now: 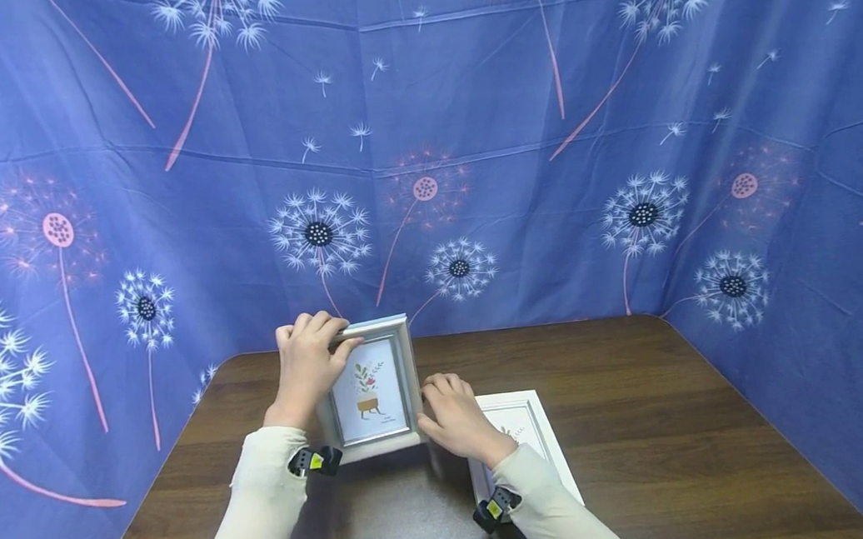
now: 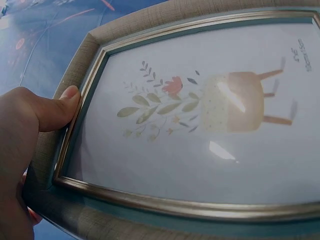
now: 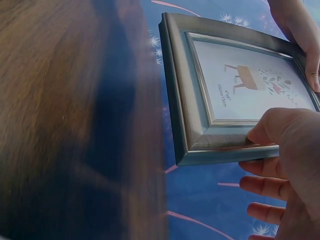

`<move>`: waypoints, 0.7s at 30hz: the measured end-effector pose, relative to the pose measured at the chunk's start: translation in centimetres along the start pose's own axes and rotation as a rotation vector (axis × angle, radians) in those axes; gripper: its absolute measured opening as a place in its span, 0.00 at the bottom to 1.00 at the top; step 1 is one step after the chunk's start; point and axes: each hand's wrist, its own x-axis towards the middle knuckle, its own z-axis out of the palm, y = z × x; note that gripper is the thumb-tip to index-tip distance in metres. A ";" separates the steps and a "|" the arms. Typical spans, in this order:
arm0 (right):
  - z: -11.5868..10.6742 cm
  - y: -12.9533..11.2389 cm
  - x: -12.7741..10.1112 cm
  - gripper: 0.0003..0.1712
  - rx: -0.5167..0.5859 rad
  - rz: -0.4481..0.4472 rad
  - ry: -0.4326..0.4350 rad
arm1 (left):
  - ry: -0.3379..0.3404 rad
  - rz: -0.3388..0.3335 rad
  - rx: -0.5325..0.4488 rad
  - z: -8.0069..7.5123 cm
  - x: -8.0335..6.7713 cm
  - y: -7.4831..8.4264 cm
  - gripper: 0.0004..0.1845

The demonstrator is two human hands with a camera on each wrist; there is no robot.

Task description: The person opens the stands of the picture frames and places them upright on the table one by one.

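**Upright frame held at two corners**

Nearest, a second frame [image 1: 522, 443] lay flat on the table [image 1: 675, 419], under the right wrist. The right hand [image 1: 453, 418] pinched the standing frame [image 1: 372, 386] at its lower right corner, thumb in front. Farther left, the left hand [image 1: 306, 366] curled over its top left corner. It looked light, stiff, glazed and probably fragile; the edges suited gripping, not the glass.

pale grey-beige picture frame [image 1: 370, 327] with silver inner edge, print of green leaves, a red flower and an orange-tan pot on white. white second frame [image 1: 527, 430]. dark brown wood-grain table [image 1: 638, 422]. blue backdrop cloth [image 1: 511, 114] with white and pink dandelions. cream sleeves [image 1: 263, 498].
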 end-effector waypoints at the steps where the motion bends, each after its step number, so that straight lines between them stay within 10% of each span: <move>1: 0.1 -0.1 0.1 0.19 0.003 0.001 0.001 | 0.000 -0.006 -0.003 0.1 0.0 -0.1 0.14; 21: 2.3 -1.1 2.3 0.19 0.056 0.074 -0.029 | -0.008 -0.113 -0.058 0.4 -0.3 -1.9 0.16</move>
